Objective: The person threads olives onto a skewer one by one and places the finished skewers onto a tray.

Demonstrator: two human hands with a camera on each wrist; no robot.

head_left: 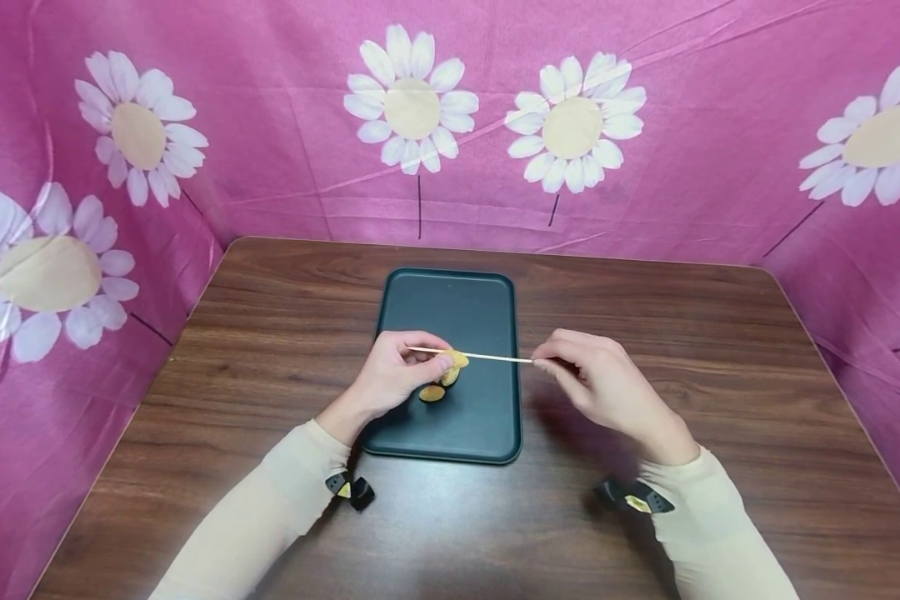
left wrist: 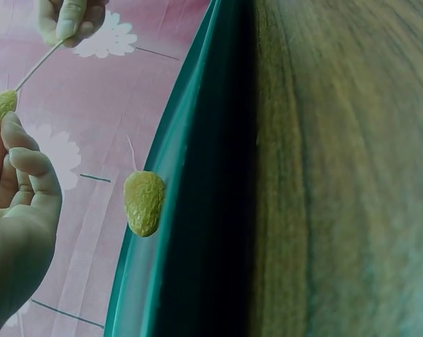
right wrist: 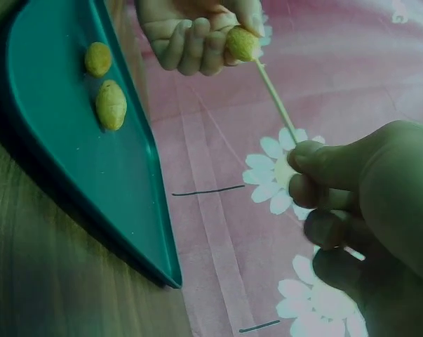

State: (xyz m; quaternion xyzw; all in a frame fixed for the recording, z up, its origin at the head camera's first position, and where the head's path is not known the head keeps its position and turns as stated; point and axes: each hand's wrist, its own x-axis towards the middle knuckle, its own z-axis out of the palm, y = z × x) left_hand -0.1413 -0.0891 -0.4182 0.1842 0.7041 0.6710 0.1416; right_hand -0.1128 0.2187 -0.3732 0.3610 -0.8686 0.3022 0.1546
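Between thumb and fingers, my left hand pinches a small yellow, wrinkled oval piece above the tray. A thin wooden skewer runs level from this piece to my right hand, whose thumb and fingertips pinch its right end. On the left, the skewer's other end shows past the piece, over the left fingers. Two more wrinkled oval pieces lie on the dark green tray: a rounder one and a longer, paler one. In the head view, the held piece partly covers one of them.
The tray's raised rim runs round it on a brown wood-grain table. Pink cloth printed with white daisies hangs behind and at both sides. Each sleeve carries a small black wrist device.
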